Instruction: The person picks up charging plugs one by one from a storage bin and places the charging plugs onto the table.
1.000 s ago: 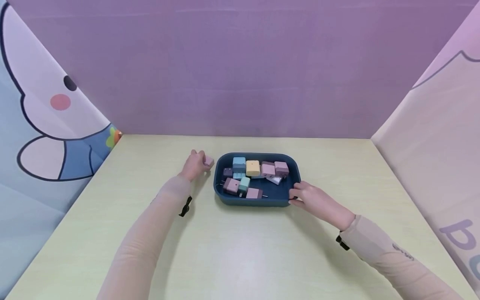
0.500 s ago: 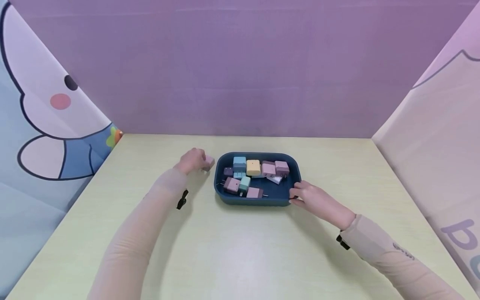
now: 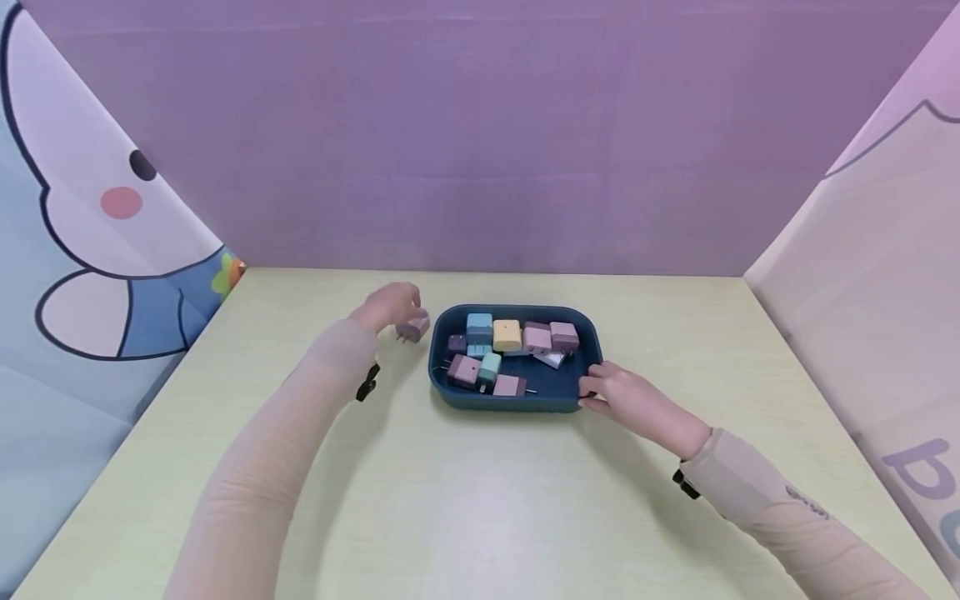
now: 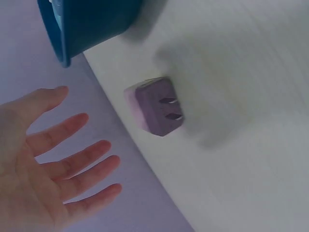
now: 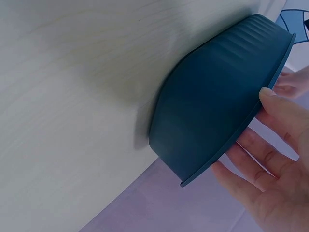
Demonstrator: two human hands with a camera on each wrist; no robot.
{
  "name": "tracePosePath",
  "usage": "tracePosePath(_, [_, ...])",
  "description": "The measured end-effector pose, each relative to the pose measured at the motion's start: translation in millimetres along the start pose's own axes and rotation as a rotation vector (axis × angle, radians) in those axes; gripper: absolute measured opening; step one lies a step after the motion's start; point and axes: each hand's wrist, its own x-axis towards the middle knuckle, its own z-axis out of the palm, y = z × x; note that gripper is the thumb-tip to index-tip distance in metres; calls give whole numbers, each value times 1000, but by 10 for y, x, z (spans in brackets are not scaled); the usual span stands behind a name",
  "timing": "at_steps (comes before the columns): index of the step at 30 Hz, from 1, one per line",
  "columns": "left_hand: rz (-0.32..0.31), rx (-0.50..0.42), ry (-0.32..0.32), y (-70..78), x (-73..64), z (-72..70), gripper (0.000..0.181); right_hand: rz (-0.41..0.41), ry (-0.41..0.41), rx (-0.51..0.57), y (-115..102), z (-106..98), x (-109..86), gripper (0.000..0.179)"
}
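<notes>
A pink-and-mauve charger plug (image 3: 412,327) lies on the table just left of the dark blue plastic tray (image 3: 517,403), its two prongs pointing toward the front left. My left hand (image 3: 392,307) is above and behind it. In the left wrist view the fingers of that hand (image 4: 53,150) are spread and straight, apart from the plug (image 4: 157,106). On the tray's front right corner my right hand (image 3: 618,396) pinches the rim. The right wrist view has its thumb (image 5: 268,93) against the tray's outer wall (image 5: 207,96), with the other fingers along the rim.
Inside the tray lie several more charger plugs, among them a blue one (image 3: 479,327), a yellow one (image 3: 506,335), a green one (image 3: 489,367) and a pink one (image 3: 564,337). A purple backdrop (image 3: 495,150) rises behind the pale wooden table (image 3: 480,500), with printed cloth at both sides.
My left hand has let go of the pink plug beside the tray and moved slightly up and back, so the prongs now show. The right hand and tray stay put.
</notes>
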Motion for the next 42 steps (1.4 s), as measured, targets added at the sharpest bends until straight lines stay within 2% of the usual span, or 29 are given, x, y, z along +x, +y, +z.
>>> tracePosePath(12, [17,24,-20,278,2,-108,30,4,-6,-8,6,9,0,8])
tracePosePath(23, [78,73,-10,578,-8,-155,33,6,-10,0,1,6,-1,8])
tracePosePath(34, [189,118,15,943,-9,-168,32,18,-18,8,-4,-6,-9,7])
tracePosePath(42, [272,137,12,1205,9,-103,33,24,-22,10,-5,-9,-11,6])
